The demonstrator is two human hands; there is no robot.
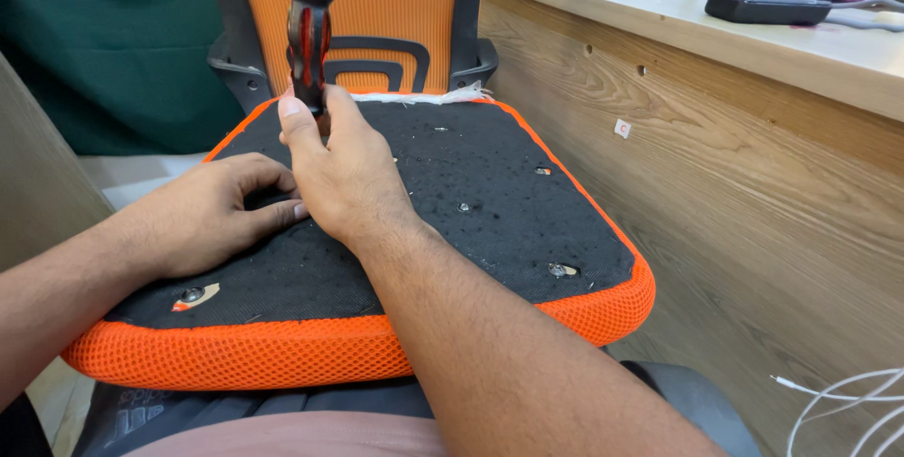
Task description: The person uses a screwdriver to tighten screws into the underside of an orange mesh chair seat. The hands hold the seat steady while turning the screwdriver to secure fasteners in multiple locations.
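Right hand point(344, 170) grip closed on the upright red-black screwdriver point(309, 29), tip hidden below it against the upturned seat cushion point(490, 184) on my lap, left hand point(212, 217) flat beside it, holding nothing; I'd keep the shaft vertical and press straight down.
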